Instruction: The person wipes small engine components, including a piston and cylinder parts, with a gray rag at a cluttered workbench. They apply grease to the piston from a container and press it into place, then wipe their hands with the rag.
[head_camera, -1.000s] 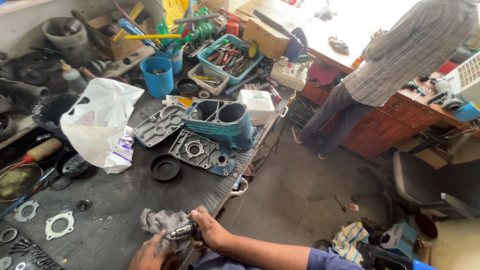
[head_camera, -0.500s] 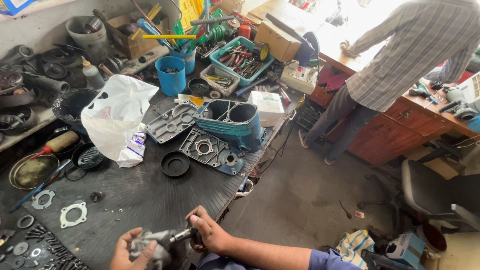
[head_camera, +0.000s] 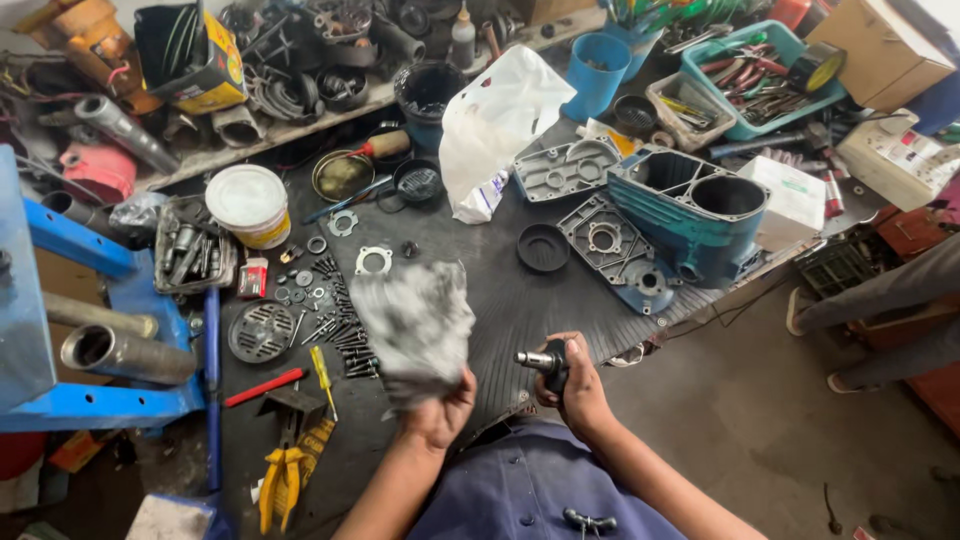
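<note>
Grey rag (head_camera: 415, 325), now lifted clear in left hand (head_camera: 440, 415); small metal shaft part (head_camera: 545, 362), uncovered, gripped by right hand (head_camera: 575, 385) at workbench's (head_camera: 480, 290) near edge.

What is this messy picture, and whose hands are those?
The picture comes from a camera on a person's head, looking down at their own two hands and a black workbench. The left hand holds up a grey rag. The right hand grips a small metal part with a shiny tip. On the bench lie a big blue engine casing, grey metal covers, a white plastic bag, a white tub, and lots of bolts and washers. At the right edge, another person's legs stand on the floor.
</note>
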